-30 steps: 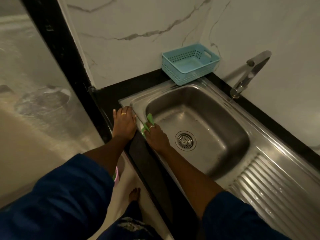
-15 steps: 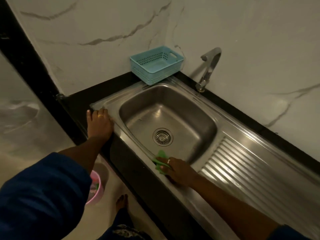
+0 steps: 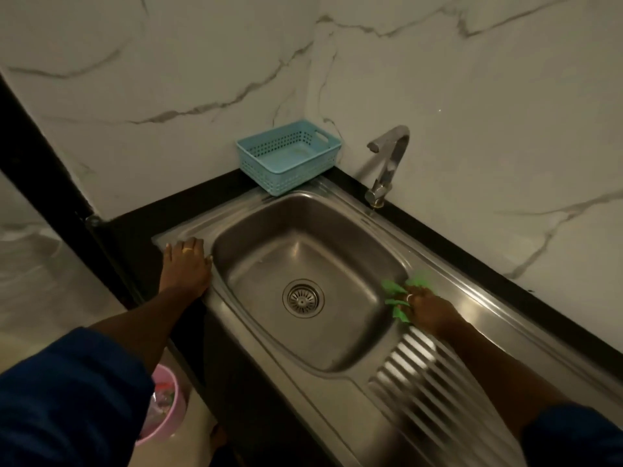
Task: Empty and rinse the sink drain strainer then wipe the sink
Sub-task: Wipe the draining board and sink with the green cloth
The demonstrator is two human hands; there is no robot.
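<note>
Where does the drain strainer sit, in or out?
In. The drain strainer sits flush in the floor of the sink, slots visible.

Basin [image 3: 276, 264] open; faucet [image 3: 387, 163], basket [image 3: 286, 173] behind.

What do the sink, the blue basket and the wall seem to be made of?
Sink: brushed stainless steel, judging by its dull grey sheen. Basket: moulded plastic, matte, with punched holes. Wall: marble or marble-look tile, white with grey veins.
</note>
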